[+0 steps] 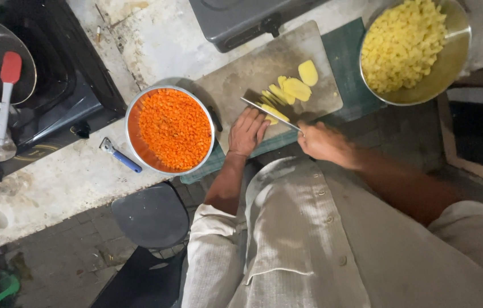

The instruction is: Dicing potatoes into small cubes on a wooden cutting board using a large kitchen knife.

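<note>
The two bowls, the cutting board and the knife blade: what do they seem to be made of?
Both the bowl of diced carrot and the bowl of diced potato look like polished metal, probably steel: thin, shiny rims. The cutting board looks like worn, matte wood, grey-brown and stained, though plastic is possible. The knife blade, held by the right hand, looks like bright metal.

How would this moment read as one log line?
left hand: steadies potato slices | right hand: holds knife | cutting board

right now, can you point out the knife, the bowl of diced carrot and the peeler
knife (270, 113), head view, middle of the blade
bowl of diced carrot (131, 132), head view, left inner wall
peeler (120, 155), head view, blue handle
</note>
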